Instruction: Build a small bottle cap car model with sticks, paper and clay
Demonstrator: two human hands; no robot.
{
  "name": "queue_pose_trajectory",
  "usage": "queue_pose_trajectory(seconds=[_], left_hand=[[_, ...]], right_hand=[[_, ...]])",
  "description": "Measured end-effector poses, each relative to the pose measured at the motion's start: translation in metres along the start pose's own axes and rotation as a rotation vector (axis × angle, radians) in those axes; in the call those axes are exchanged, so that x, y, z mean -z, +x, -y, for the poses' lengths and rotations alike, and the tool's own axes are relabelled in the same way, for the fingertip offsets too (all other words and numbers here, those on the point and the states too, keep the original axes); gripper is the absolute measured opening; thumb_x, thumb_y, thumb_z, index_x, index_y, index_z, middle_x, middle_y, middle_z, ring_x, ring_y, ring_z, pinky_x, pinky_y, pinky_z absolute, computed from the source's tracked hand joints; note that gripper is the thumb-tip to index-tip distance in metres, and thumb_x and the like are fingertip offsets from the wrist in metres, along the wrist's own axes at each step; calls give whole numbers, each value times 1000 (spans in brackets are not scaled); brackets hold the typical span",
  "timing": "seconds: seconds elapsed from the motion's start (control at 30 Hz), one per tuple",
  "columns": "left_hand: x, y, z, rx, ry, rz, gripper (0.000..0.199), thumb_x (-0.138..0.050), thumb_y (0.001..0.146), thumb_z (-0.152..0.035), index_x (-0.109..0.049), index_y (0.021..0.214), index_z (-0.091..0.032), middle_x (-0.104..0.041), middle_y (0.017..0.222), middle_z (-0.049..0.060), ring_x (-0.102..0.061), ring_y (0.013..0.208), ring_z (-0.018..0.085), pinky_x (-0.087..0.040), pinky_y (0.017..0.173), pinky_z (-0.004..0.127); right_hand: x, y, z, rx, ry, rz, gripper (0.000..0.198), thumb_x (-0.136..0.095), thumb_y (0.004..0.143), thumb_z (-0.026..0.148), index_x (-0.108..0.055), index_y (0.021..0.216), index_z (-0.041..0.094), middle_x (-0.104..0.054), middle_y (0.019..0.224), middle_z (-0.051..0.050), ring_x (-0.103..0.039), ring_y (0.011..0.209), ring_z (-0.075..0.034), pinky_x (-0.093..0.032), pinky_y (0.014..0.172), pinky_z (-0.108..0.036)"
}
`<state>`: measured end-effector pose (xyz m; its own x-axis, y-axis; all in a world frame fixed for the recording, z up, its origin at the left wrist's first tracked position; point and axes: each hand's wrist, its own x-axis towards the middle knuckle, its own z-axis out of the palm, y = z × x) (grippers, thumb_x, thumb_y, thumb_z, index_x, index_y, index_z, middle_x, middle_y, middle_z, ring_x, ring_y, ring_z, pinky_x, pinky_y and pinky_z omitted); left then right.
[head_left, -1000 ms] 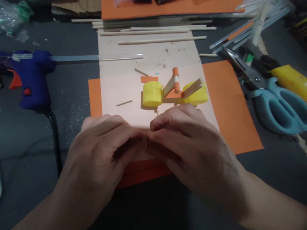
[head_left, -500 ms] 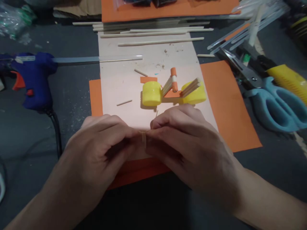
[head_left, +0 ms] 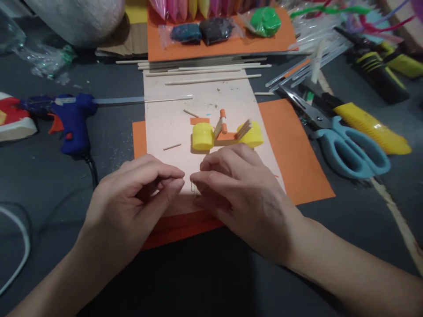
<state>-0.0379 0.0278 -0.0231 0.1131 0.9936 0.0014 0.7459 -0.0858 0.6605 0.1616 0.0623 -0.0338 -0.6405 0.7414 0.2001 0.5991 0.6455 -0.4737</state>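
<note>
My left hand [head_left: 135,189] hovers over the white board [head_left: 172,198], with thumb and index tips close together and a slight gap between them. Nothing shows in its fingers. Opposite it, my right hand [head_left: 241,189] is curled around some short thin wooden sticks [head_left: 194,187], partly hidden by its thumb and fingers. Just beyond the right hand stands a small model with yellow round wheels [head_left: 202,136], upright bundles of sticks [head_left: 244,129] and an orange-and-white crossbar [head_left: 223,121]. A loose short stick [head_left: 172,146] lies left of it.
On the left lies a blue glue gun [head_left: 76,123] with a clear glue stick [head_left: 142,100]. Long wooden sticks [head_left: 211,80] lie across the back. Blue-handled scissors [head_left: 357,154] and a yellow cutter [head_left: 373,127] are at right. Orange sheets [head_left: 297,163] lie under the board.
My hands have parted slightly; the left fingertips have come away from the sticks between them. The view has tilted up, showing more of the table's back.
</note>
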Motion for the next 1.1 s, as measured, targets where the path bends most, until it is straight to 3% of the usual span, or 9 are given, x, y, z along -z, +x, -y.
queue_pose_trajectory(seconds=[0.37, 0.53, 0.67, 0.8, 0.97, 1.1], left_hand=[[-2, 1, -1, -35, 38, 33, 13, -58, 93, -28, -70, 88, -26, -71, 84, -1, -58, 73, 16, -42, 71, 33], [-1, 0, -1, -9, -5, -2, 11, -59, 92, -28, -70, 90, -27, -72, 87, -1, -60, 76, 16, -44, 71, 32], [4, -2, -3, 76, -140, -27, 12, -61, 92, -32, -72, 90, -27, -74, 93, -2, -66, 85, 17, -47, 68, 27], [8, -2, -9, 165, -351, 33, 13, -64, 91, -32, -75, 91, -26, -75, 88, -2, -68, 79, 15, -52, 66, 23], [10, -2, -13, 257, -752, 203, 13, -65, 91, -25, -77, 88, -29, -76, 86, -3, -71, 81, 13, -57, 73, 21], [9, -3, -14, 346, -931, 290, 13, -67, 91, -23, -76, 82, -27, -75, 81, -5, -70, 78, 9, -55, 71, 16]], right_hand=[[0, 1, 1, 6, 35, 16, 10, -64, 87, 10, -71, 82, 16, -65, 97, -9, -52, 98, -26, -46, 87, -44], [2, -2, -2, 36, 58, -37, 8, -65, 88, 14, -70, 84, 18, -67, 93, -8, -54, 95, -25, -46, 85, -43], [9, -4, -3, 89, 44, -164, 5, -66, 90, 19, -70, 93, 18, -69, 100, -9, -57, 97, -25, -46, 87, -42], [15, -6, 0, 141, 84, -207, 7, -67, 88, 18, -70, 94, 18, -70, 102, -7, -57, 99, -23, -45, 90, -42], [18, -8, 6, 174, 167, -224, 7, -71, 85, 17, -70, 92, 18, -69, 109, -6, -57, 106, -20, -44, 98, -39], [18, -8, 8, 184, 182, -232, 4, -69, 86, 14, -68, 88, 17, -69, 108, -7, -58, 106, -19, -45, 99, -37]])
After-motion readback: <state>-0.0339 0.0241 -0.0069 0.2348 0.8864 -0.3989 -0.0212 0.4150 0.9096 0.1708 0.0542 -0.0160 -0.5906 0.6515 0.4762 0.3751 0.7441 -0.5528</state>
